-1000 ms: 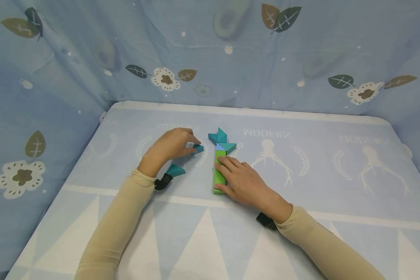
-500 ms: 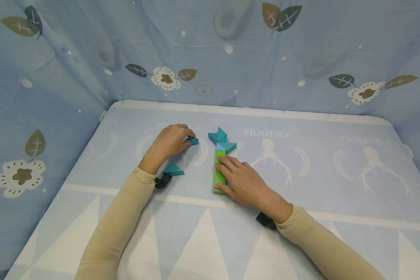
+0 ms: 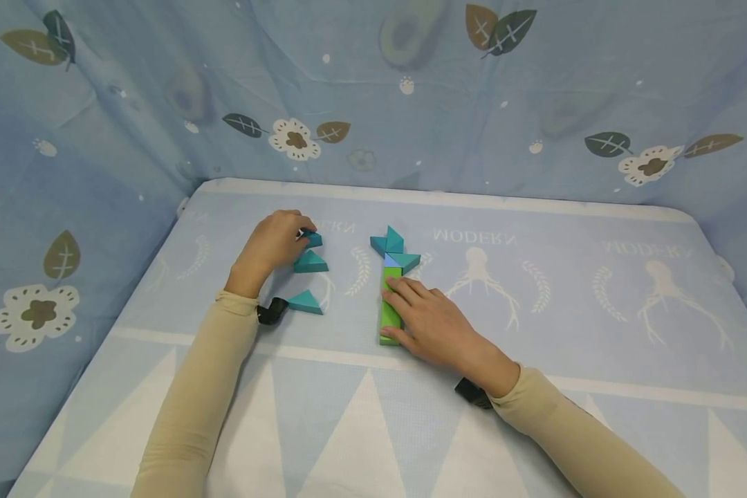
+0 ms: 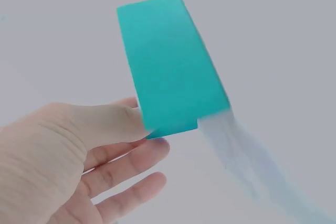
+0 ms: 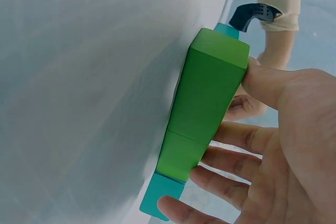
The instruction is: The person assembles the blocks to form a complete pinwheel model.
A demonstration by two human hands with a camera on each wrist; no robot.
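Note:
In the head view my left hand (image 3: 276,238) is at the left, thumb and fingers pinching a teal block (image 3: 313,239). A teal triangular block (image 3: 311,263) lies just in front of those fingertips, and another teal triangular block (image 3: 305,302) lies closer to me, by the wrist camera. The left wrist view has a teal block (image 4: 173,61) large in front of the thumb. My right hand (image 3: 432,318) rests with spread fingers on a row of green blocks (image 3: 390,311); in the right wrist view the thumb touches the near end of the green blocks (image 5: 207,93).
Beyond the green row sit a light blue triangle (image 3: 391,261) and teal triangular blocks (image 3: 395,241), one pointing right. Black wrist cameras (image 3: 272,311) hang under both wrists. A patterned blue curtain (image 3: 373,90) stands behind the table's pale far edge (image 3: 436,196).
My left hand has moved left and slightly away from me with a teal block. A teal triangular block now shows in front of it. My right hand has stayed on the green blocks.

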